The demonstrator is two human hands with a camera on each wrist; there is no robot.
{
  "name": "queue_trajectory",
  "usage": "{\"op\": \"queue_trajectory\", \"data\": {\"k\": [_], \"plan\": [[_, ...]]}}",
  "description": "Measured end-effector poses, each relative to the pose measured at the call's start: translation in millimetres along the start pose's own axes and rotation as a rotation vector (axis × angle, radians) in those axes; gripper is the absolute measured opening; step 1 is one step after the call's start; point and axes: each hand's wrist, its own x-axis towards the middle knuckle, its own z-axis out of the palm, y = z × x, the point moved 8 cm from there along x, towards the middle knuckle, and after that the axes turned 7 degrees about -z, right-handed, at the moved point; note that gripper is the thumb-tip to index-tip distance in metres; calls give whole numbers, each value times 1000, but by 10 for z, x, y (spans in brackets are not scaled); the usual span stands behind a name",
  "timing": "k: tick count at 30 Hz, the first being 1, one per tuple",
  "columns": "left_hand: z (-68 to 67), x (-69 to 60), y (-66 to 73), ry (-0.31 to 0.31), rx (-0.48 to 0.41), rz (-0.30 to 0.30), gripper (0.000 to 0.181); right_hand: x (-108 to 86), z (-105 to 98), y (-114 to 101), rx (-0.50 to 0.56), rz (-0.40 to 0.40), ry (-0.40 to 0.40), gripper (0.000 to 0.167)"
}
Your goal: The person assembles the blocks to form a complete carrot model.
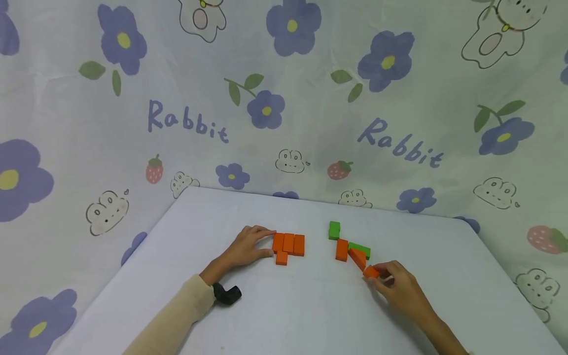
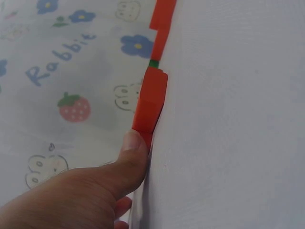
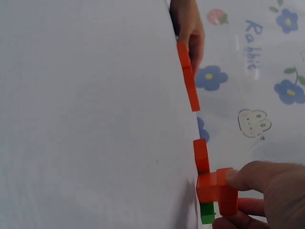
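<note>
In the head view, three orange rectangular blocks (image 1: 289, 243) lie side by side, with a shorter orange block (image 1: 281, 258) against their near side. My left hand (image 1: 245, 246) has thumb and index finger at the two ends of the leftmost block; its thumb (image 2: 132, 143) touches orange in the left wrist view. On the right, my right hand (image 1: 401, 288) pinches a small orange block (image 3: 228, 198) between thumb and fingers. Just beyond it lie an orange triangular block (image 1: 358, 257), an orange rectangular block (image 1: 341, 250) and a green block (image 1: 360, 250).
Another green block (image 1: 335, 230) lies farther back on the white table (image 1: 284, 315). A black strap-like piece (image 1: 228, 295) sticks out at the left wrist. Behind the table hangs a patterned cloth (image 1: 293, 98) with flowers and rabbits.
</note>
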Motion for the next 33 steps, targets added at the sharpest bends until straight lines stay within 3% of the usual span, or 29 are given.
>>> {"op": "queue_trajectory", "data": {"k": [5, 8, 13, 16, 25, 33], "plan": [[16, 4, -8, 1, 7, 8, 64, -28, -60, -180, -14, -89, -4, 31], [17, -7, 0, 0, 6, 15, 64, -21, -89, -354, -30, -182, 20, 33], [-5, -13, 22, 17, 19, 31, 64, 94, -117, -695, -24, -371, 83, 37], [-7, -9, 21, 24, 22, 35, 63, 188, -49, -861, -5, -427, 67, 36], [42, -1, 14, 8, 19, 26, 63, 484, 259, -1110, 80, -393, -40, 34], [14, 6, 7, 11, 39, 17, 64, 720, 530, -1227, 56, -419, -79, 30]]}}
